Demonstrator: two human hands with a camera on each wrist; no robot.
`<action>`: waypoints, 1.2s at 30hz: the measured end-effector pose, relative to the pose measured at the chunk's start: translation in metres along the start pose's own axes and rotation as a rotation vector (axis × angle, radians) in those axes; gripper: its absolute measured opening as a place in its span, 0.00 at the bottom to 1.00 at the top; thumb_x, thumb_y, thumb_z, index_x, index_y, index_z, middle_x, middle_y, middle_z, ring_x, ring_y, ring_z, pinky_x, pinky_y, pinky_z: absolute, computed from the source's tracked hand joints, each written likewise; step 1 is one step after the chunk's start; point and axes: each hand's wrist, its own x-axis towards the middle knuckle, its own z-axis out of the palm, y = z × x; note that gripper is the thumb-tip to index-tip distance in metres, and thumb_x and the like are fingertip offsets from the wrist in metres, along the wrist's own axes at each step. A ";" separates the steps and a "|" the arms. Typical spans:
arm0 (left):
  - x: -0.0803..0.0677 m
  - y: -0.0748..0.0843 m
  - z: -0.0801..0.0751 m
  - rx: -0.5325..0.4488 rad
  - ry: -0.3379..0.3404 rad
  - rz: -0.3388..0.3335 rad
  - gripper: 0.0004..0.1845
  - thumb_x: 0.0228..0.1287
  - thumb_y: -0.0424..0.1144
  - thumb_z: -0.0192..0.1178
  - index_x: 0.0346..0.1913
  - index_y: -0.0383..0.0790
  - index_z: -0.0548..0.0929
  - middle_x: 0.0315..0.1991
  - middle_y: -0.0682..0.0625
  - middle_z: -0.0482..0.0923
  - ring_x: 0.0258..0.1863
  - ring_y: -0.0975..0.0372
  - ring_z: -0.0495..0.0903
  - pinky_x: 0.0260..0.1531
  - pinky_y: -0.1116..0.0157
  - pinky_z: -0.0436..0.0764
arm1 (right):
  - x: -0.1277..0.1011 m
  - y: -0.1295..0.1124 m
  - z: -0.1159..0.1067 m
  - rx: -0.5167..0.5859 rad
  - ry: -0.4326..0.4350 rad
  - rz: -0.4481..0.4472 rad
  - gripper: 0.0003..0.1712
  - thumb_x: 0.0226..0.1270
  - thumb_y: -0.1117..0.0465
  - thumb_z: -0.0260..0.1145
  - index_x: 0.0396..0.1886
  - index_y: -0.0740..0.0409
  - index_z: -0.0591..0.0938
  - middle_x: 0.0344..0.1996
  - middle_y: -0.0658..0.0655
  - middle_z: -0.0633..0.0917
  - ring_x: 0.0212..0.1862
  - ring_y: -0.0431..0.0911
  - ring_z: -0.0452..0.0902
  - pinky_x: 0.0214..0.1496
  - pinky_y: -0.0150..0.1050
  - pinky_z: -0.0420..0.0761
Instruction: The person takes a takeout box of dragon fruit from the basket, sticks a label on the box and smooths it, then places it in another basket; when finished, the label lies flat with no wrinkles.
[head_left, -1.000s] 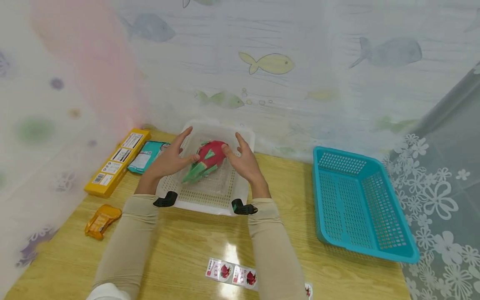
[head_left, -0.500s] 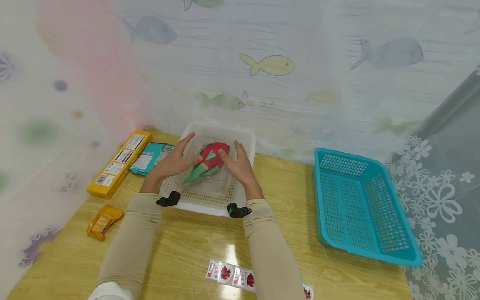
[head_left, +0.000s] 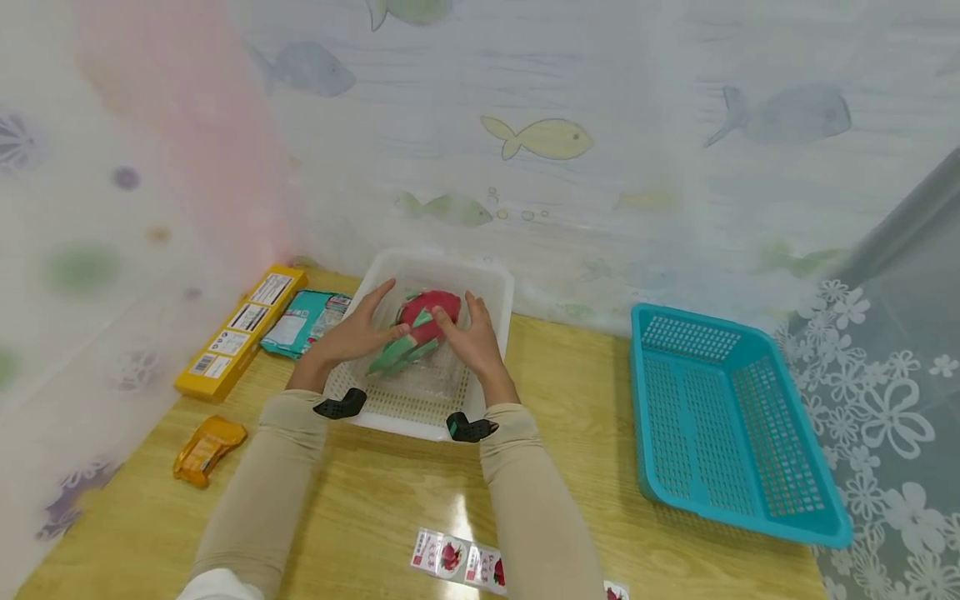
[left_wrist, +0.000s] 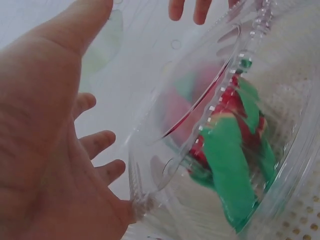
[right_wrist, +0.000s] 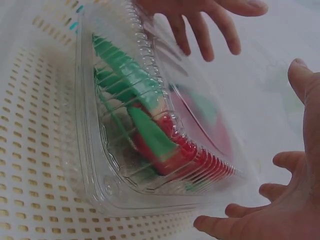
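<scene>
A red dragon fruit with green scales (head_left: pixel 427 312) lies inside a clear plastic clamshell box (head_left: pixel 442 379), its ribbed lid edge clear in both wrist views. The box sits in a white perforated basket (head_left: pixel 405 425). My left hand (head_left: pixel 356 337) is at the box's left side, fingers spread, thumb over the lid; in the left wrist view its little finger meets the box corner (left_wrist: pixel 142 205). On the other side, my right hand (head_left: pixel 474 337) has spread, loosely bent fingers, its thumb over the fruit in the head view. In the right wrist view its fingertips are close beside the box (right_wrist: pixel 87 150).
A blue perforated basket (head_left: pixel 693 417) stands at the right. To the left are a long yellow box (head_left: pixel 236 333), a teal packet (head_left: pixel 300 321) and an orange packet (head_left: pixel 208 450). Dragon fruit labels (head_left: pixel 453 557) lie near the table's front, partly under the right sleeve.
Both hands have come slightly closer together around the clear box, the right one shifting left and the left one shifting right. The whole head view has shifted a little downward.
</scene>
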 end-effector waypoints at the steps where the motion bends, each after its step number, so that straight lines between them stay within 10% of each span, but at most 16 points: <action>1: -0.001 0.000 0.001 -0.005 -0.005 -0.001 0.50 0.74 0.55 0.58 0.84 0.54 0.35 0.85 0.46 0.30 0.83 0.41 0.34 0.73 0.29 0.48 | 0.000 0.001 0.001 0.003 -0.001 0.004 0.53 0.71 0.31 0.59 0.84 0.49 0.51 0.84 0.60 0.45 0.83 0.61 0.41 0.79 0.67 0.53; 36: 0.001 -0.003 0.012 0.096 -0.061 0.035 0.59 0.64 0.49 0.72 0.84 0.48 0.40 0.84 0.41 0.37 0.82 0.39 0.40 0.73 0.31 0.53 | 0.004 0.011 0.017 0.016 -0.053 0.060 0.56 0.66 0.48 0.73 0.84 0.48 0.51 0.84 0.62 0.41 0.84 0.61 0.36 0.80 0.62 0.54</action>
